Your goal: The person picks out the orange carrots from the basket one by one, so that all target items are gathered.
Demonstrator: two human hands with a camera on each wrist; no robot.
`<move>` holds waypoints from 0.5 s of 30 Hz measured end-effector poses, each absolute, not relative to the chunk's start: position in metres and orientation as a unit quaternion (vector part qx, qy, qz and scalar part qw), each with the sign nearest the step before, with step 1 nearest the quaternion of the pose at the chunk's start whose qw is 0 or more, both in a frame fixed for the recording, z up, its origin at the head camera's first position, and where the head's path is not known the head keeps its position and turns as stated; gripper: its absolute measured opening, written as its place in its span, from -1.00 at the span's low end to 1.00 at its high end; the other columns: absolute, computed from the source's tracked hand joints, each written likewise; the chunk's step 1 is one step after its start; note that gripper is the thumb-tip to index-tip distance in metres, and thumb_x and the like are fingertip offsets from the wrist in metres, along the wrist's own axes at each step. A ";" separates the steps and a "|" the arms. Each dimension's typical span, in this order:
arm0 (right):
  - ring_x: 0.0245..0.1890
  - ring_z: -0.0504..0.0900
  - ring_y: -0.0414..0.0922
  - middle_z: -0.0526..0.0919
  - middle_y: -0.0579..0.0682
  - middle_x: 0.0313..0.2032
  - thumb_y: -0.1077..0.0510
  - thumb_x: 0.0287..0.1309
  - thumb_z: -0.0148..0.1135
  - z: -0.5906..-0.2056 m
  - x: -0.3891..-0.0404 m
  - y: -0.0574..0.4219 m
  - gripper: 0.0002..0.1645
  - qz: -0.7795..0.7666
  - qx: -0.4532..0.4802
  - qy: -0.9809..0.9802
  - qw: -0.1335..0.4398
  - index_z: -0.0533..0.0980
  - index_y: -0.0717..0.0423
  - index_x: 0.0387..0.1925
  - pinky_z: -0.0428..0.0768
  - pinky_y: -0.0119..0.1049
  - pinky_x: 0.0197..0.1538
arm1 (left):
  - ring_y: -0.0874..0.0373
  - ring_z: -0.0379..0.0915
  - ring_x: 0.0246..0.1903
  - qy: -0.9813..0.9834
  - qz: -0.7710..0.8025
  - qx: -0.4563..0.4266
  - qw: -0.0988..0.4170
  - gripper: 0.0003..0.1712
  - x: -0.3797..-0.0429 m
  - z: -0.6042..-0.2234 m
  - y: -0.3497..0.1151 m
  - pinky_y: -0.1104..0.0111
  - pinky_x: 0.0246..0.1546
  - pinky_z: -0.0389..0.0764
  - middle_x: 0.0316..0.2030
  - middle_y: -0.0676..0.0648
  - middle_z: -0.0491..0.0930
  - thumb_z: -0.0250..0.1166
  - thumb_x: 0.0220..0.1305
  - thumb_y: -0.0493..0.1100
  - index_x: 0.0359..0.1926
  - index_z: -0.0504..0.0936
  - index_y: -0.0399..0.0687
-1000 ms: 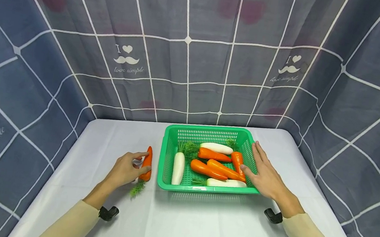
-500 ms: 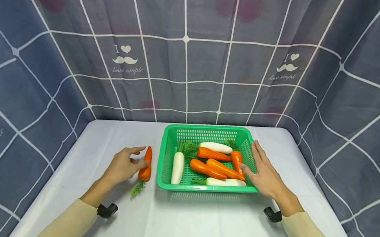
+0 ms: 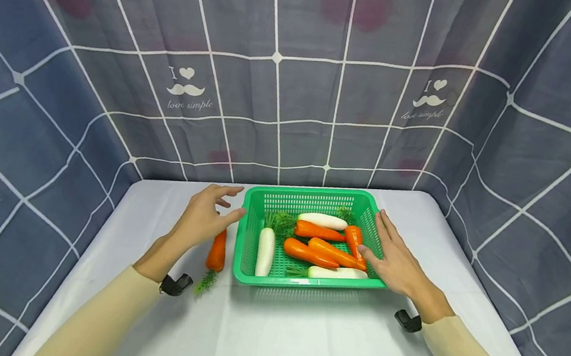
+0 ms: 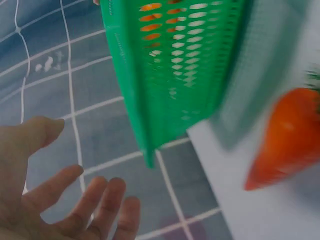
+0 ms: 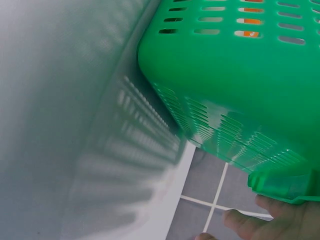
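Left of basket (image 3: 304, 283), carrot (image 3: 215, 257) front-to-back, pointing away (leaves (image 3: 206, 283) nearer); both hands (image 3: 201, 216) loosely extended.

A white-covered table (image 3: 297, 346) extends below both hands. The green basket (image 3: 304, 283) stands on it between the left hand (image 3: 205, 215) and the right hand (image 3: 397, 264); an orange carrot (image 3: 216, 254) lies beside the basket, partly hidden by the left hand.

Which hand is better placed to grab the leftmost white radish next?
Probably the left hand: it is empty and beside the left end of the green basket, near that white radish; the right hand touches the opposite end.
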State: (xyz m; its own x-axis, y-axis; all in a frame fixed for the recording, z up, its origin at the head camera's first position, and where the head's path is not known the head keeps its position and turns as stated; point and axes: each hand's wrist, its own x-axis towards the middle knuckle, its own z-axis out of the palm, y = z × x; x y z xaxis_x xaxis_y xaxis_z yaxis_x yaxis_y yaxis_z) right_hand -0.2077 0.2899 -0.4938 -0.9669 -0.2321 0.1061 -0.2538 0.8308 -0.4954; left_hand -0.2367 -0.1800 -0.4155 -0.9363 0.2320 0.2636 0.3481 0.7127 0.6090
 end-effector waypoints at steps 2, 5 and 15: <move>0.88 0.00 0.45 -0.32 0.12 0.95 -0.32 0.77 0.17 -0.494 -0.208 0.290 0.22 0.261 0.127 -0.957 0.021 -0.25 0.11 0.94 0.22 0.64 0.73 | -0.35 0.82 0.24 -0.920 -0.337 -0.184 0.078 -0.34 -0.242 -0.407 -0.169 -0.18 0.09 0.89 0.39 -0.32 0.72 0.56 0.59 -0.03 0.60 0.69 -0.04; 0.88 0.01 0.46 -0.31 0.12 0.95 -0.34 0.77 0.16 -0.494 -0.208 0.290 0.22 0.260 0.127 -0.957 0.022 -0.24 0.12 0.94 0.23 0.64 0.73 | -0.32 0.81 0.25 -0.919 -0.317 -0.227 0.053 -0.33 -0.252 -0.399 -0.153 -0.16 0.13 0.88 0.41 -0.32 0.70 0.58 0.58 -0.02 0.58 0.69 -0.05; 0.88 0.01 0.47 -0.28 0.16 0.95 -0.34 0.77 0.14 -0.495 -0.207 0.290 0.21 0.252 0.127 -0.959 0.023 -0.24 0.13 0.94 0.28 0.69 0.67 | -0.21 0.74 0.29 -0.907 -0.217 -0.353 -0.080 -0.26 -0.282 -0.392 -0.102 -0.06 0.30 0.80 0.51 -0.24 0.67 0.58 0.56 0.09 0.64 0.66 0.08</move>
State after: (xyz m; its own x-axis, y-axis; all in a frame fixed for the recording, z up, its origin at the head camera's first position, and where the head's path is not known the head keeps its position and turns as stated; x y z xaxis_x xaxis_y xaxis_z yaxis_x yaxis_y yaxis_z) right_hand -0.2072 0.2898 -0.4945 -0.9668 -0.2319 0.1079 -0.2549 0.8407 -0.4778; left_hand -0.2823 -0.1021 -0.3920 -0.7380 0.6748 0.0077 0.6051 0.6566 0.4502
